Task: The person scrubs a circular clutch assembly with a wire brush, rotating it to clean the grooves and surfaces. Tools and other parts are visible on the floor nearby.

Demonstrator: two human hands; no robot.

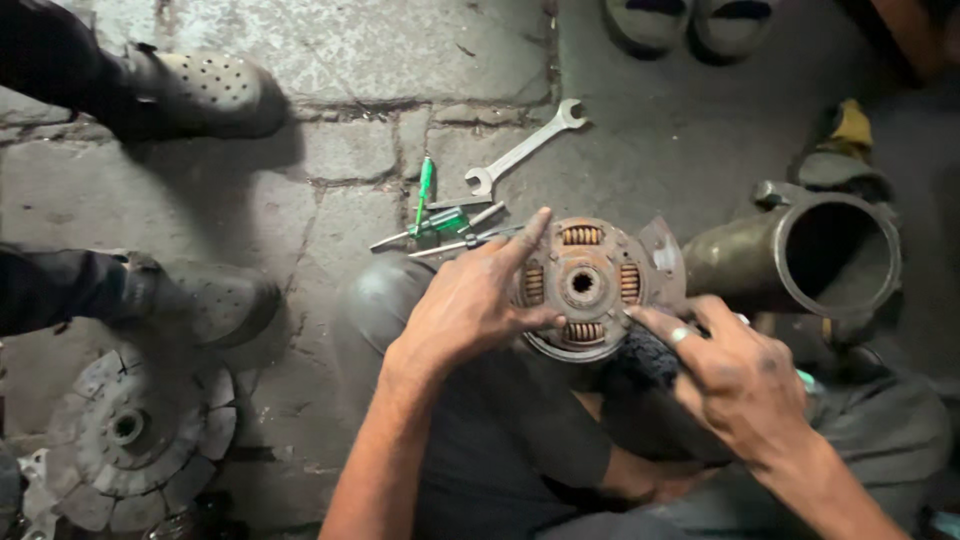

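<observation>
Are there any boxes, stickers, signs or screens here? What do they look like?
None: no box, sticker, sign or screen shows.
Only bare tools and parts are in view.
Clutch disc: round, rusty, with orange springs, held by the left hand and touched by the right hand.
Wrench: silver, on the stone floor above the disc.
Screwdrivers: green handles, left of the disc.
Metal pipe: dull, wide-mouthed, at the right.
</observation>
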